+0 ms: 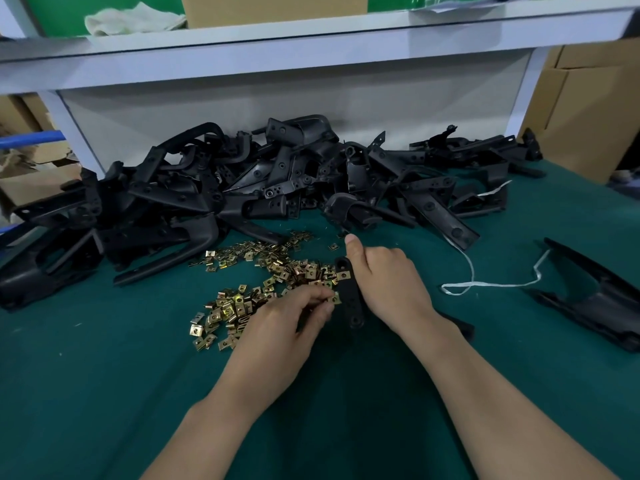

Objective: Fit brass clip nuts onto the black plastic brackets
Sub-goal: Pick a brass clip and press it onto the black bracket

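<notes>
Head view: left hand [284, 320] pinches a brass clip nut [334, 299] beside the black bracket [349, 301], which the right hand [388, 278] grips, dead centre.
Loose nuts [242, 303] lie at 9 o'clock; the clip should slide on square, hole over hole.

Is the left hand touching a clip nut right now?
Touching. The head view shows the left hand pinching a brass clip nut between its fingertips, beside the black bracket.

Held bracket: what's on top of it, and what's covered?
One brass nut sits clipped on the bracket near its far end; the left hand pinches a second nut beside its edge. The right hand covers its right side.
</notes>
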Available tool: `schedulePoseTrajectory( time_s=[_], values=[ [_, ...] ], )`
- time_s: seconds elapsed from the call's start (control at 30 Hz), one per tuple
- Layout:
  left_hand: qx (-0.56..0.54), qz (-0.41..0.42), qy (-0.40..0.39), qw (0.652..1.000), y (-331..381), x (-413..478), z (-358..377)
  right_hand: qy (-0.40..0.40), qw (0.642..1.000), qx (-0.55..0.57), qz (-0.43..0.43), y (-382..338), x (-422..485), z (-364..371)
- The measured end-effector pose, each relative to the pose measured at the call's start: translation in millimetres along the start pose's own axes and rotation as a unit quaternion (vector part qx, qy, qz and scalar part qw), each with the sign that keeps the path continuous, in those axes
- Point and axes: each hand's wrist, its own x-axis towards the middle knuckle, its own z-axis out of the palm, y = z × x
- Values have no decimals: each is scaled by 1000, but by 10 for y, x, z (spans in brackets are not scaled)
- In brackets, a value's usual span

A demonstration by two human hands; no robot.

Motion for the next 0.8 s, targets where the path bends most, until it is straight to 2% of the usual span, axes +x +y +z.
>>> schedulePoseTrajectory(
  time_s=[0.8],
  values=[
    [-31,15,-24,999,17,-6,-13,-3,1000,1,2,10,13,-9]
  ],
)
